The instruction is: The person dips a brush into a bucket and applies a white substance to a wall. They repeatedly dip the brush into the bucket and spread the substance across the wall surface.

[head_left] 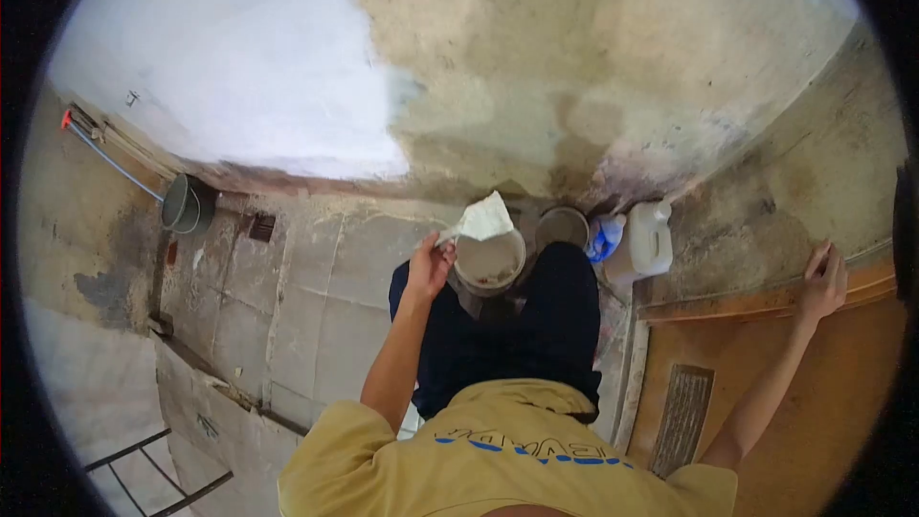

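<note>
My left hand [428,266] is closed around the handle of a wide paintbrush [486,216] whose head is coated white. The brush is over the far rim of a round bucket [490,258], which stands between my knees with greyish contents in it. Out to the right, my right hand [824,285] rests against the wall just above the wooden door frame [756,304]. Its fingers are loosely bent and apart, and nothing shows in them.
Ahead, the wall has a white-coated part [258,57] and a bare, stained part [555,48]. A second bucket [562,228], a blue bottle [605,237] and a white jug [651,239] stand by my right knee. A dark bucket [189,204] sits at the far left.
</note>
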`<move>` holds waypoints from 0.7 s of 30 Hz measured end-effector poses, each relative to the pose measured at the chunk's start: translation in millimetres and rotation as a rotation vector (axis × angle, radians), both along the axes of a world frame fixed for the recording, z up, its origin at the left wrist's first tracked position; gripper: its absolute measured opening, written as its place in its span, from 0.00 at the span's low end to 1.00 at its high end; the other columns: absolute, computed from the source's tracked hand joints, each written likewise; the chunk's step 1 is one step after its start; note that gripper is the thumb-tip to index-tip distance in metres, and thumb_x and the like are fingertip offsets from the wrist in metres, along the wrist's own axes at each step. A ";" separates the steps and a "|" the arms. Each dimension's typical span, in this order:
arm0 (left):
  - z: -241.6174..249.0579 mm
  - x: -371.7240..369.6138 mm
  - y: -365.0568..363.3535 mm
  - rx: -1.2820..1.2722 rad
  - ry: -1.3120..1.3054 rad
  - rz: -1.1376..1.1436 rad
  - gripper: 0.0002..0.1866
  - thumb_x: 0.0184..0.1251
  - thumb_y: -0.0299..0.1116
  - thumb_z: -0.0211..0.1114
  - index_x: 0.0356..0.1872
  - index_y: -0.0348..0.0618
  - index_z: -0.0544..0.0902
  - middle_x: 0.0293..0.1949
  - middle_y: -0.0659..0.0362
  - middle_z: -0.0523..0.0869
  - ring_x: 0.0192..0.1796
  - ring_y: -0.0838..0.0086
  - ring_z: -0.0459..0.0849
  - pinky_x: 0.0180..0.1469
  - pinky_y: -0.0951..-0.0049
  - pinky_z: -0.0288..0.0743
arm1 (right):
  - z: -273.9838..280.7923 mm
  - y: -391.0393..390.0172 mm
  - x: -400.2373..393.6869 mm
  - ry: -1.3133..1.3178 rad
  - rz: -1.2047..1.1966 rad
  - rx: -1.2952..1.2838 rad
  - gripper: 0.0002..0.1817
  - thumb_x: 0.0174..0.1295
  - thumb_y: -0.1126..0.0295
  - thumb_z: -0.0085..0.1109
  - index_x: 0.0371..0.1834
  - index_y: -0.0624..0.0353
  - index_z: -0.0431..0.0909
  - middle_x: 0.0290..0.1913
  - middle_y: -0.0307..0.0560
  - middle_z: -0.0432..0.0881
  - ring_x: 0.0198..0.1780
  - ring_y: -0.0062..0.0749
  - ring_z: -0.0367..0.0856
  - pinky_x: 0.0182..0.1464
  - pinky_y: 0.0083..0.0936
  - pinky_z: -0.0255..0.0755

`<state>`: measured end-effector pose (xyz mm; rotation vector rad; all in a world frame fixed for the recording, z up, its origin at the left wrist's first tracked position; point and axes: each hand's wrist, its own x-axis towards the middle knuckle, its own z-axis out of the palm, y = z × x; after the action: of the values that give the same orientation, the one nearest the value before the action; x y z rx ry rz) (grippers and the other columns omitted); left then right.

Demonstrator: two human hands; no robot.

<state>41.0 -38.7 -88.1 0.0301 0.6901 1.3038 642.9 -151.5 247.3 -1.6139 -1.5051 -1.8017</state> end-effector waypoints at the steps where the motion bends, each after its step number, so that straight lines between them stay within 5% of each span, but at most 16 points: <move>1: 7.9 2.2 -1.1 0.036 0.027 0.003 0.09 0.70 0.35 0.58 0.40 0.41 0.71 0.34 0.53 0.80 0.34 0.69 0.79 0.35 0.74 0.75 | -1.8 -0.5 0.7 0.025 -0.013 -0.024 0.09 0.64 0.67 0.61 0.29 0.59 0.83 0.23 0.39 0.81 0.21 0.25 0.77 0.22 0.22 0.70; 5: 39.7 2.4 14.2 0.150 -0.037 0.005 0.16 0.69 0.34 0.59 0.47 0.30 0.71 0.38 0.51 0.80 0.37 0.69 0.79 0.38 0.77 0.77 | -0.5 -0.3 -2.1 0.057 0.020 -0.053 0.07 0.63 0.69 0.61 0.30 0.61 0.81 0.24 0.43 0.81 0.22 0.32 0.78 0.24 0.27 0.71; 10: 159.2 7.0 43.7 0.306 -0.142 0.017 0.10 0.68 0.30 0.60 0.42 0.35 0.72 0.35 0.54 0.80 0.36 0.70 0.79 0.37 0.70 0.74 | 8.1 2.3 -18.6 0.067 0.111 -0.040 0.06 0.62 0.72 0.61 0.31 0.64 0.80 0.24 0.47 0.80 0.23 0.36 0.78 0.25 0.30 0.70; 14: 275.7 27.8 67.7 0.689 0.268 0.255 0.08 0.68 0.30 0.60 0.35 0.35 0.75 0.31 0.55 0.81 0.32 0.70 0.80 0.38 0.69 0.74 | 6.4 -1.7 -22.1 0.143 0.095 -0.081 0.05 0.61 0.74 0.61 0.31 0.65 0.79 0.24 0.49 0.80 0.23 0.38 0.77 0.25 0.28 0.70; 21: 411.2 82.9 114.4 1.190 0.499 0.344 0.10 0.68 0.30 0.61 0.31 0.31 0.77 0.29 0.55 0.80 0.33 0.69 0.78 0.41 0.68 0.73 | 10.6 -2.6 -27.6 0.164 0.144 -0.056 0.04 0.59 0.75 0.61 0.30 0.65 0.79 0.23 0.48 0.79 0.22 0.36 0.75 0.24 0.27 0.68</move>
<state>124.0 75.7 323.1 1.2778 0.2332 1.9055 615.2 -154.1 257.9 -1.5917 -1.5651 -1.5265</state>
